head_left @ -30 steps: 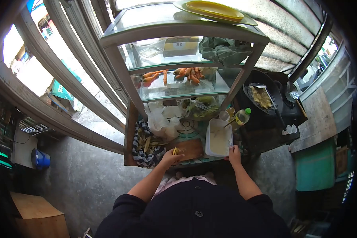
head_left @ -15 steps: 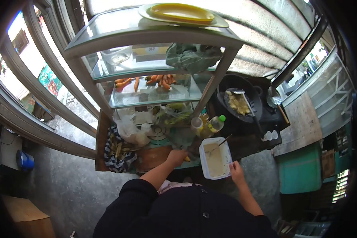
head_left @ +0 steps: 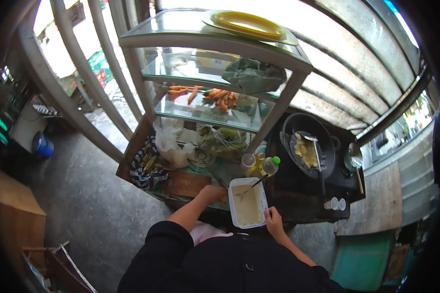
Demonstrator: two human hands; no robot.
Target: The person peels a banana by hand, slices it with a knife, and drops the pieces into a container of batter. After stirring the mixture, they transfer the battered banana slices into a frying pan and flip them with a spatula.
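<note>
Towards 9 to 10 o'clock of the tub [head_left: 244, 184] lie checked cloth [head_left: 154, 179], board [head_left: 187, 185], then left hand [head_left: 212, 194], its grip hidden; a utensil handle [head_left: 260, 181] juts over the rim at 1, near a bottle [head_left: 270, 167]; right hand [head_left: 273, 219] grips the wall at 4; wok [head_left: 303, 123] towards 2. 1 second ago, left hand was at the board's left end.

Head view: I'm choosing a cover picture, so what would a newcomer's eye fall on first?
Probably the yellow oval dish on top of the glass cabinet, and the orange carrots on a shelf inside it. Nearer the person, the white tub of pale mixture stands out, the right hand at its edge and the left hand beside it. To the right, golden food shows against the dark wok.
</note>
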